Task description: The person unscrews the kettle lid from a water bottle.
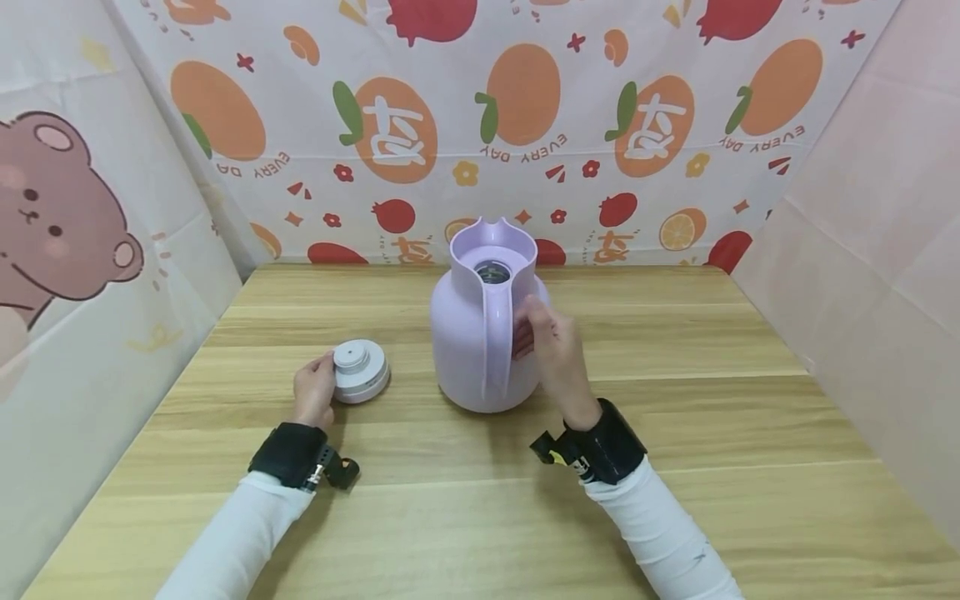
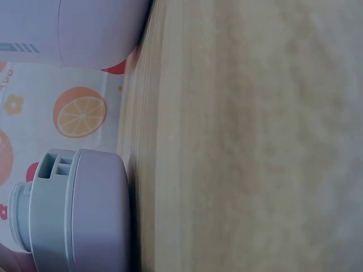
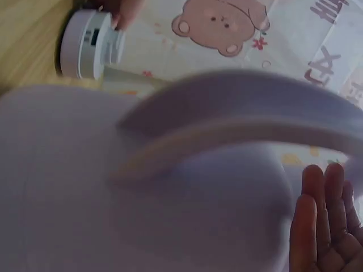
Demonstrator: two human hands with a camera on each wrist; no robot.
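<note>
A lilac thermos jug [image 1: 468, 350] stands upright on the table, its mouth uncovered and its handle [image 1: 497, 342] facing me. My right hand [image 1: 555, 354] is beside the handle, fingers extended near the gap behind it; the right wrist view shows those fingers [image 3: 334, 209] straight, holding nothing. Left of the jug, the round lid [image 1: 362, 379] lies on the table, lilac part down and grey stepped stopper part up. At its left side is my left hand [image 1: 313, 390], fingertips right at the lid's edge. Most of that hand is outside the left wrist view.
The wooden table [image 1: 450, 517] runs back to a fruit-printed cloth [image 1: 300, 167]. Pale cloths hang at both sides, the left one with a printed bear [image 1: 60, 208]. Each wrist wears a black strap with a small camera.
</note>
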